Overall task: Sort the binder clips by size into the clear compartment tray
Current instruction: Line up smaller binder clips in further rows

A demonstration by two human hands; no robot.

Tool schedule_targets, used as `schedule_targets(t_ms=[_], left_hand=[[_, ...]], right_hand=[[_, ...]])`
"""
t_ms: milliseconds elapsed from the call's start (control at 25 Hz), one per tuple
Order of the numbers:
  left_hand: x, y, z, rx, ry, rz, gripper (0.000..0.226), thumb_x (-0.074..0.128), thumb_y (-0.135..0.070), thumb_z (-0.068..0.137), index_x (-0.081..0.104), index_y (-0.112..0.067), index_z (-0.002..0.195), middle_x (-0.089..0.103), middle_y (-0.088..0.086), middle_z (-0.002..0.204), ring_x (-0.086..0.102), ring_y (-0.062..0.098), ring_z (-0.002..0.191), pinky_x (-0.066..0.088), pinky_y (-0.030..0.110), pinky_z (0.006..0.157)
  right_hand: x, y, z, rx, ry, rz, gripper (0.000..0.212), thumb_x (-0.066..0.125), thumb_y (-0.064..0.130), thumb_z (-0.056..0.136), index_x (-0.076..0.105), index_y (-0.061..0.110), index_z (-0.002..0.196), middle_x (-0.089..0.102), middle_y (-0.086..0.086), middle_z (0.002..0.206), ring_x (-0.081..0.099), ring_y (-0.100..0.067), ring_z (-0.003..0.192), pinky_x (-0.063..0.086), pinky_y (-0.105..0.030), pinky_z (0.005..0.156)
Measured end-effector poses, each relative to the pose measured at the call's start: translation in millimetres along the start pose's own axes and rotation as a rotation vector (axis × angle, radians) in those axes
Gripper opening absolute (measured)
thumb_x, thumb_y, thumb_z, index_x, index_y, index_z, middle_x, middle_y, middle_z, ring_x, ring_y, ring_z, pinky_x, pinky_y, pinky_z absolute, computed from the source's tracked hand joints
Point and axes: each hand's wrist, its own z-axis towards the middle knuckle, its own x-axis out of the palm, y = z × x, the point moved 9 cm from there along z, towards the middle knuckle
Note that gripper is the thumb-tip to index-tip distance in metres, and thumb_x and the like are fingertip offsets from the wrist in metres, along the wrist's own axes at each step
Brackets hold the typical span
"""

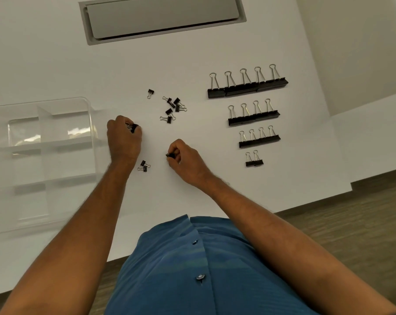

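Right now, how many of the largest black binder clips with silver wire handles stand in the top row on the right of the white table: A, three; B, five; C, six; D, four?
B: the top row of largest black binder clips shows five silver wire handles side by side, while the row below it has four.

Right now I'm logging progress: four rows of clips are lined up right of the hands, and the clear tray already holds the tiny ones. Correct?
Not quite. The head view shows the clear tray holding no clips; the tiny clips lie loose on the table. The four rows are right.
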Motion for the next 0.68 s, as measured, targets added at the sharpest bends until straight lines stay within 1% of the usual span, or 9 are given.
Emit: schedule_targets(t_ms=[120, 240, 320, 360, 440, 480, 520, 600, 680], left_hand=[[3, -9, -21, 0.003, 0.009, -0.072, 0.025, 0.067, -0.024, 0.090, 0.059, -0.010, 0.110, 0.045, 0.010, 0.122, 0.055, 0.014, 0.092, 0.047, 0.021, 0.079], [9, -26, -48, 0.061, 0.010, -0.124, 0.023, 0.071, -0.022, 0.087, 0.063, -0.011, 0.105, 0.045, 0.008, 0.121, 0.049, -0.007, 0.083, 0.040, 0.007, 0.071], [19, -38, -67, 0.103, 0.032, -0.148, 0.021, 0.073, -0.019, 0.084, 0.066, -0.010, 0.101, 0.047, 0.009, 0.119, 0.046, -0.019, 0.085, 0.035, 0.000, 0.072], [28, -44, -78, 0.111, 0.060, -0.158, 0.020, 0.073, -0.019, 0.083, 0.066, -0.010, 0.100, 0.048, 0.008, 0.117, 0.047, -0.016, 0.085, 0.036, 0.001, 0.073], [54, -58, -104, 0.128, 0.148, -0.167, 0.019, 0.074, -0.020, 0.083, 0.066, -0.013, 0.098, 0.048, 0.005, 0.112, 0.051, -0.001, 0.083, 0.041, 0.013, 0.077], [68, -66, -118, 0.143, 0.195, -0.165, 0.018, 0.075, -0.021, 0.083, 0.066, -0.014, 0.098, 0.048, 0.003, 0.110, 0.052, 0.007, 0.083, 0.041, 0.017, 0.076], [82, -75, -131, 0.165, 0.239, -0.159, 0.018, 0.075, -0.022, 0.084, 0.065, -0.015, 0.098, 0.047, 0.002, 0.108, 0.052, 0.010, 0.083, 0.040, 0.016, 0.074], [111, -92, -157, 0.226, 0.323, -0.144, 0.017, 0.074, -0.022, 0.086, 0.064, -0.017, 0.100, 0.046, 0.000, 0.105, 0.049, 0.005, 0.080, 0.036, 0.007, 0.071], [138, -110, -177, 0.303, 0.394, -0.117, 0.017, 0.071, -0.020, 0.088, 0.063, -0.018, 0.102, 0.047, -0.001, 0.104, 0.048, 0.003, 0.085, 0.036, 0.006, 0.073]], right_hand=[[-15, -7, -9, 0.077, -0.041, 0.117, 0.011, 0.060, 0.012, 0.096, 0.056, 0.018, 0.105, 0.066, -0.004, 0.094, 0.066, -0.017, 0.081, 0.053, -0.024, 0.071], [-38, -19, -28, 0.089, -0.101, 0.165, 0.022, 0.056, 0.006, 0.098, 0.065, 0.016, 0.115, 0.067, -0.001, 0.107, 0.065, -0.002, 0.082, 0.052, -0.013, 0.076], [-56, -33, -45, 0.135, -0.150, 0.229, 0.022, 0.057, 0.006, 0.098, 0.067, 0.016, 0.114, 0.068, 0.000, 0.106, 0.063, 0.000, 0.079, 0.053, -0.016, 0.076], [-69, -43, -56, 0.168, -0.184, 0.272, 0.019, 0.059, 0.006, 0.097, 0.067, 0.016, 0.111, 0.068, 0.001, 0.103, 0.064, -0.004, 0.080, 0.055, -0.020, 0.076], [-96, -62, -77, 0.235, -0.259, 0.346, 0.015, 0.062, 0.007, 0.095, 0.065, 0.016, 0.106, 0.067, -0.002, 0.098, 0.067, -0.017, 0.085, 0.059, -0.030, 0.078], [-110, -71, -87, 0.263, -0.294, 0.370, 0.014, 0.063, 0.008, 0.094, 0.063, 0.017, 0.104, 0.067, -0.004, 0.098, 0.068, -0.022, 0.088, 0.060, -0.032, 0.078], [-124, -79, -98, 0.284, -0.328, 0.384, 0.013, 0.064, 0.009, 0.093, 0.062, 0.018, 0.101, 0.067, -0.006, 0.098, 0.068, -0.024, 0.090, 0.060, -0.032, 0.077], [-154, -95, -117, 0.304, -0.405, 0.374, 0.012, 0.067, 0.011, 0.091, 0.062, 0.020, 0.097, 0.068, -0.006, 0.096, 0.067, -0.025, 0.090, 0.058, -0.033, 0.076], [-184, -111, -134, 0.319, -0.478, 0.348, 0.012, 0.070, 0.016, 0.089, 0.062, 0.021, 0.096, 0.069, -0.003, 0.094, 0.066, -0.023, 0.090, 0.057, -0.034, 0.077]])
